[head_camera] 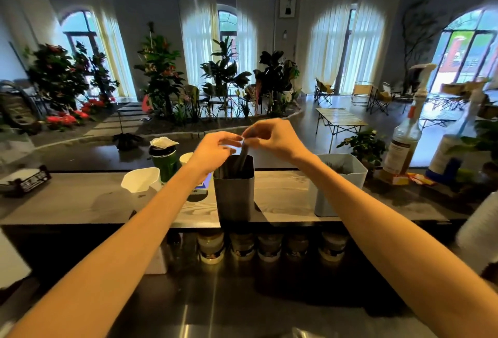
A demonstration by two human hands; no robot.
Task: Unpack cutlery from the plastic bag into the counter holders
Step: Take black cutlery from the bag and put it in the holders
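A dark grey square holder point(234, 197) stands on the wooden counter shelf point(80, 203) straight ahead. Both my hands hover just above its mouth. My left hand point(214, 150) and my right hand point(272, 138) pinch the top of a clear plastic bag point(244, 146) with dark cutlery inside, and the bag hangs down into the holder. A light grey holder point(341, 184) with cutlery showing inside stands to the right. What exactly the bag contains is blurred.
A white cup point(141, 180), a green can point(165, 161) and a paper cup point(186, 158) stand left of the dark holder. Syrup bottles point(403, 146) crowd the right end. Jars point(239, 246) line the shelf under the counter. A black basket point(25, 180) sits far left.
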